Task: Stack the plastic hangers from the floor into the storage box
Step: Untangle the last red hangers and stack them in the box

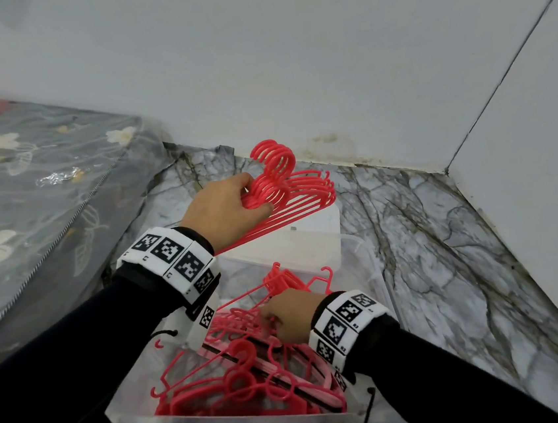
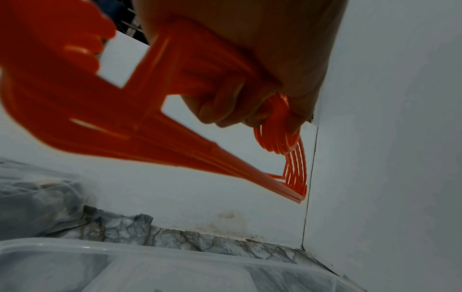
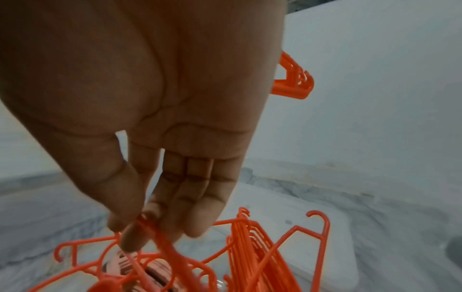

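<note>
Left hand [image 1: 227, 205] clamps the hanger bundle [image 1: 298, 193] above the storage box [image 1: 361, 254], long axis spanning it; right hand [image 1: 290, 315], nearer the box, pinches a loose hanger [image 3: 160, 239].

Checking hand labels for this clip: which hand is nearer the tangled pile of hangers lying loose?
Right. The right hand pinches a hanger in the tangled pile; the left hand is raised beyond it, gripping a neat bundle.

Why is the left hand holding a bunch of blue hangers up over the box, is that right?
Not quite: the hangers are red, not blue. The head view shows the left hand holding the bunch up over the box, its fingers curled round them.
</note>
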